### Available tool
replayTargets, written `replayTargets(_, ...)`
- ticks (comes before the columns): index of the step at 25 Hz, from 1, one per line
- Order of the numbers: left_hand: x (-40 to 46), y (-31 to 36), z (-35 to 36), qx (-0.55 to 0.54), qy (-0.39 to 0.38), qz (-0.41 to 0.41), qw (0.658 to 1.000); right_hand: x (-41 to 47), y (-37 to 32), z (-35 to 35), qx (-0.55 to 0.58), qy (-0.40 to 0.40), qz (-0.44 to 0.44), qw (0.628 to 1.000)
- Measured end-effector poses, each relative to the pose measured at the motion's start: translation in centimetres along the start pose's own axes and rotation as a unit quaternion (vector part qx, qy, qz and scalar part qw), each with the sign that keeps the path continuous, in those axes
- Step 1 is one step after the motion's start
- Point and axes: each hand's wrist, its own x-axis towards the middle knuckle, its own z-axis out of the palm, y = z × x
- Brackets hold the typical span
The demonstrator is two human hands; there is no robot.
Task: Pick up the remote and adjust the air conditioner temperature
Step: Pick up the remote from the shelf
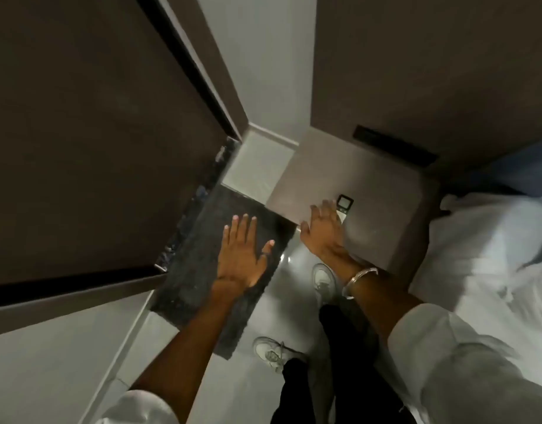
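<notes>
A white remote [345, 205] with a dark display lies on the pale bedside table [370, 191]. My right hand [323, 229] lies over its lower part, fingers spread and reaching across it; only the display end shows. Whether the fingers grip it cannot be told. My left hand [243, 255] hovers flat and open above the dark floor mat [202, 240], holding nothing. No air conditioner is in view.
A dark door [95, 133] stands at the left. The bed with white sheets [493, 255] is at the right, against the table. A black bar [395, 146] lies at the table's back. My feet in white shoes [323, 278] stand on glossy floor tiles.
</notes>
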Motion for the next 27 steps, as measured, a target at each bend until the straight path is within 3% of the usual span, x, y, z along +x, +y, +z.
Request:
replayTargets(4,9.7,-0.7,9.4,0.028,-0.048,0.010,0.998,9.6,6.5,7.5,0.098,0.060,0.157,0.981)
replayTargets(8,14.9,-1.6,15.6,0.074,-0.074,0.046,0.993,16.5,9.2,12.8,0.193,0.074,0.338,0.918)
replayTargets(12,13.8,-1.7,16.0,0.072,-0.075,0.063,0.993,18.1,9.2,13.4,0.245,0.068,0.389,0.885)
replayTargets(16,10.4,-3.1,9.1,0.065,0.001,0.065,0.996,14.5,5.0,7.7,0.472,-0.024,0.263,0.841)
replayTargets(19,7.3,-5.5,-0.5,0.066,0.109,0.052,0.990,9.8,-3.2,0.1,0.546,-0.131,0.130,0.817)
replayTargets(21,4.0,-7.2,-8.6,0.072,0.200,0.027,0.977,6.2,-10.2,-5.9,0.562,-0.153,0.016,0.813)
replayTargets(24,-2.5,-9.6,-20.8,0.093,0.350,-0.009,0.932,-0.5,-21.1,-14.9,0.565,-0.146,-0.146,0.799)
replayTargets(27,-10.9,-11.7,-32.0,0.120,0.489,-0.052,0.863,-9.5,-30.9,-23.0,0.554,-0.141,-0.297,0.765)
